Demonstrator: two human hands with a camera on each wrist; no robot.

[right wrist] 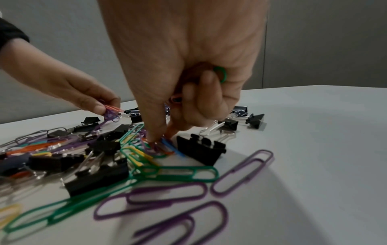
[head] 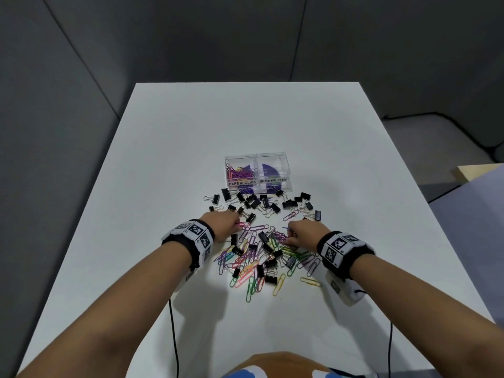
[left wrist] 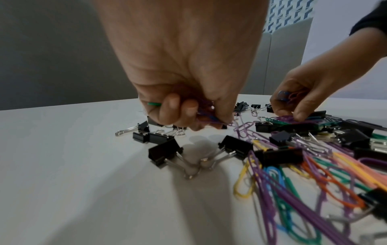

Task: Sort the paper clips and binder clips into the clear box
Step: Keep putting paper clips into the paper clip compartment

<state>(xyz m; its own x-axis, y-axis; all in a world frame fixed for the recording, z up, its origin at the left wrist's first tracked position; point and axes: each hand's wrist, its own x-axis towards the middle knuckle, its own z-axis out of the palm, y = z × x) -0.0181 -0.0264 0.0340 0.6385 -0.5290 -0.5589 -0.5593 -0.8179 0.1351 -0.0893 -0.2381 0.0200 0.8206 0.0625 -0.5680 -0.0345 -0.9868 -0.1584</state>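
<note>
Table (head: 313, 126): white, matte, rectangular, its far edge meeting grey padded wall panels (head: 163, 36); grey floor to the right. Clear box (head: 257, 173): mid-table, two compartments labelled PAPER CLIPS (left, holding coloured clips) and BINDER CLIPS (right). Black binder clips (head: 261, 201): strewn just near of the box. Coloured paper clips (head: 253, 266): a heap nearer me, black clips mixed in. My left hand (head: 225, 225): curled round a bunch of purple and pink clips at the heap's left edge. My right hand (head: 305, 233): fingers clutching gathered clips, thumb and forefinger pinching more in the heap. Marker wristbands, cables trailing.
</note>
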